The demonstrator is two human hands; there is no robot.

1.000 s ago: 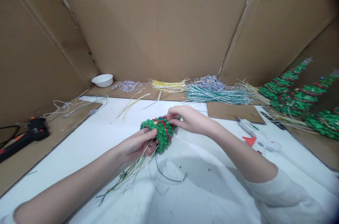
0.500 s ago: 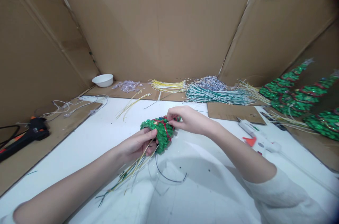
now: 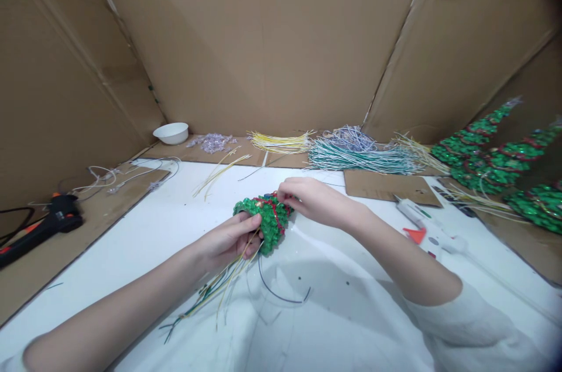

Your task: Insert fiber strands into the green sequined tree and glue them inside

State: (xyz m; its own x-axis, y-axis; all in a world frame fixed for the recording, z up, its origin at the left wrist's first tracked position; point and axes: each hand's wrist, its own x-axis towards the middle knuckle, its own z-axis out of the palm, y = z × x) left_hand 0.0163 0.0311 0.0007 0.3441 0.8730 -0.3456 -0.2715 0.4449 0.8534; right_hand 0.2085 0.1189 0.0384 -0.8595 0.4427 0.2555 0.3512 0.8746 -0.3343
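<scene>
A small green beaded Christmas tree (image 3: 270, 225) with a red garland lies on its side above the white table (image 3: 333, 313). My left hand (image 3: 241, 234) is wrapped round its base, thumb on top. Loose yellow, white and green wires (image 3: 219, 287) trail from under that hand toward the lower left. My right hand (image 3: 301, 196) is at the far end of the tree, its thumb and fingers pinched together by the garland. What sits between those fingertips is too small to make out. A dark curved wire (image 3: 278, 296) hangs below the tree.
Finished-looking green trees (image 3: 483, 155) stand at the right. At the back lie green-white wires (image 3: 364, 156), yellow wires (image 3: 281, 142), clear beads (image 3: 213, 142) and a white bowl (image 3: 171, 133). A black glue gun (image 3: 57, 217) is at left, a white glue gun (image 3: 425, 225) at right.
The trailing wires below my left hand have shifted slightly. My right hand has barely moved at the tree's far end; the left keeps its hold.
</scene>
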